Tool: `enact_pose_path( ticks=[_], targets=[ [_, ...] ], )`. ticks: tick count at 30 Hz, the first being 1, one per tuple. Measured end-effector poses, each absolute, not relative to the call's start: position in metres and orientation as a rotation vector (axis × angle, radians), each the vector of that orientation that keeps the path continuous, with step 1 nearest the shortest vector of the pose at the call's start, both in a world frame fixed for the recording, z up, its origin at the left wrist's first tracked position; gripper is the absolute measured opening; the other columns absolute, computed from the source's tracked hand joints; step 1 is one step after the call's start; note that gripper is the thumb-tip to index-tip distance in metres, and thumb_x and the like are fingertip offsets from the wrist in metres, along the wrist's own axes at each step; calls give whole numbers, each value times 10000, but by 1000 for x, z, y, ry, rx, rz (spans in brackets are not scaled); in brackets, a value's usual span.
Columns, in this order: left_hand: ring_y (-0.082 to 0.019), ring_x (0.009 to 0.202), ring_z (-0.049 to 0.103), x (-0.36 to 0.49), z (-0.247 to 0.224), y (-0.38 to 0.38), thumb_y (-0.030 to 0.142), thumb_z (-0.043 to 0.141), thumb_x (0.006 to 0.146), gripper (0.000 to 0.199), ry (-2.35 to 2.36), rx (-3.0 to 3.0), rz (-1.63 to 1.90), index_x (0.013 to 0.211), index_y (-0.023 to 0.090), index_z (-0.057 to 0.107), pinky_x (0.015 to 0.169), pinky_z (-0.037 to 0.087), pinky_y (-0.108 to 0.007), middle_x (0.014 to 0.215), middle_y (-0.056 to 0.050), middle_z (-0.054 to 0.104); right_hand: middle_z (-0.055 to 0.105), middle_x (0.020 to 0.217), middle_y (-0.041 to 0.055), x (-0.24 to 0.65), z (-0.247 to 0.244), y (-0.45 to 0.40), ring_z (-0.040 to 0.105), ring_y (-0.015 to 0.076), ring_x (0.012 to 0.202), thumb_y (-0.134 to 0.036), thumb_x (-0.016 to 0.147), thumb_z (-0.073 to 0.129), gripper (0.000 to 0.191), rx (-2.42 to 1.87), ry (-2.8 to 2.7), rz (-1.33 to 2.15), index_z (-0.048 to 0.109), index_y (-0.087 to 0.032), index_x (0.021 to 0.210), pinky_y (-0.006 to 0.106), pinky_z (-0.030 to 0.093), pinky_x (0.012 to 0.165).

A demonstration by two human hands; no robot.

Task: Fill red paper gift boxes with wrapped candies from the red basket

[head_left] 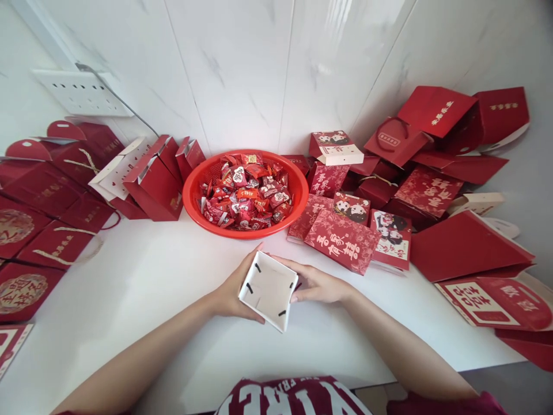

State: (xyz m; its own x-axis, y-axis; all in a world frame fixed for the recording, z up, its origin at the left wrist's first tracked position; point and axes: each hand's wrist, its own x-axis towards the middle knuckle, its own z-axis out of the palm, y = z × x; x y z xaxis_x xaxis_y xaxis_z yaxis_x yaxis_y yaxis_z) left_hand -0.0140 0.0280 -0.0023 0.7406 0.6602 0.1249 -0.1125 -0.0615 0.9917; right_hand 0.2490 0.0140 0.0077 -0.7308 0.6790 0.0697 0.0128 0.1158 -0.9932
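Observation:
Between my two hands is a small gift bag (270, 288), its mouth turned up toward me. The inside is white, and short dark cord ends poke through its walls. My left hand (237, 288) wraps round its left side, thumb along the near edge. My right hand (317, 282) grips the right side, with a bit of dark cord by the fingers. No sweets show inside the bag. Just beyond it stands a red plastic basket (190, 202) heaped with wrapped sweets (248, 193).
Red gift bags (158, 184) and boxes (56, 242) stand along the left. Flat patterned packets (343, 239) lie right of the basket, near a pile of red boxes (432, 184). A tiled wall (242, 69) with a socket strip (82, 92) closes off the back of the white table (185, 357).

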Motion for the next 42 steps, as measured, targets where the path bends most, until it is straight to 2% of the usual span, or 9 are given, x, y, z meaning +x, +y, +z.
enact_pose_path(
  ticks=[3, 6, 11, 16, 21, 29, 34, 38, 42],
  targets=[
    [-402, 1353, 410, -16, 1, 30, 396, 914, 586, 1188, 610, 1626, 816, 1520, 302, 187, 1106, 355, -577, 1476, -174, 372, 445, 1526, 101, 250, 11, 17, 441, 247, 1386, -389, 919, 644, 641, -830, -1815, 1341, 392, -284, 1499, 451, 357, 1150],
    [-387, 1385, 359, -15, 1, 28, 370, 875, 651, 1109, 722, 1651, 869, 1505, 271, 175, 1128, 340, -554, 1494, -176, 323, 461, 1516, 90, 249, 11, 20, 409, 226, 1411, -375, 1015, 459, 458, -959, -1893, 1021, 455, -279, 1464, 473, 309, 1183],
    [-367, 1400, 339, -10, -3, 22, 410, 852, 673, 1111, 611, 1539, 856, 1498, 282, 118, 1121, 355, -520, 1529, -179, 233, 353, 1588, 78, 236, 1, 14, 315, 195, 1469, -331, 1056, 289, 487, -1009, -2037, 832, 326, -262, 1537, 462, 268, 1218],
    [-351, 1299, 436, -12, -4, 27, 395, 890, 607, 1004, 676, 1538, 901, 1385, 271, 266, 1069, 406, -509, 1393, -155, 385, 324, 1599, 106, 232, -4, 11, 305, 197, 1474, -240, 1040, 310, 550, -1003, -2145, 612, 193, -244, 1578, 467, 317, 1199],
    [-344, 1264, 456, -9, -5, 33, 415, 884, 606, 975, 709, 1543, 936, 1354, 266, 276, 1059, 399, -529, 1329, -138, 431, 522, 1446, 136, 244, 38, 29, 448, 253, 1380, -182, 990, 414, 411, -987, -2192, 228, 533, -224, 1381, 497, 421, 1111],
    [-343, 1289, 453, -10, -6, 35, 385, 877, 623, 946, 696, 1564, 935, 1350, 258, 285, 1069, 402, -501, 1356, -133, 438, 686, 1152, 83, 236, 101, 112, 629, 215, 1108, -183, 980, 419, 287, -1234, -2111, 269, 684, -181, 1091, 364, 487, 995],
    [-359, 1310, 434, -12, -8, 36, 408, 885, 610, 989, 708, 1572, 937, 1371, 244, 274, 1082, 382, -515, 1372, -160, 432, 692, 1197, 74, 211, 100, 169, 625, 224, 1138, -151, 966, 396, 334, -1576, -2195, 321, 697, -198, 1104, 344, 460, 1000],
    [-368, 1315, 430, -13, -9, 37, 440, 888, 599, 1004, 704, 1564, 938, 1375, 244, 282, 1080, 377, -516, 1375, -164, 437, 712, 1137, 141, 199, 99, 202, 643, 279, 1111, -71, 895, 470, 306, -1691, -2209, 323, 709, -145, 1071, 384, 457, 991],
    [-377, 1309, 439, -14, -10, 38, 445, 888, 602, 1004, 687, 1559, 939, 1381, 243, 287, 1075, 387, -514, 1366, -157, 453, 622, 1306, 179, 191, 94, 229, 553, 299, 1254, -51, 867, 508, 429, -1693, -2216, 286, 584, -106, 1286, 416, 409, 1063]
  ],
)
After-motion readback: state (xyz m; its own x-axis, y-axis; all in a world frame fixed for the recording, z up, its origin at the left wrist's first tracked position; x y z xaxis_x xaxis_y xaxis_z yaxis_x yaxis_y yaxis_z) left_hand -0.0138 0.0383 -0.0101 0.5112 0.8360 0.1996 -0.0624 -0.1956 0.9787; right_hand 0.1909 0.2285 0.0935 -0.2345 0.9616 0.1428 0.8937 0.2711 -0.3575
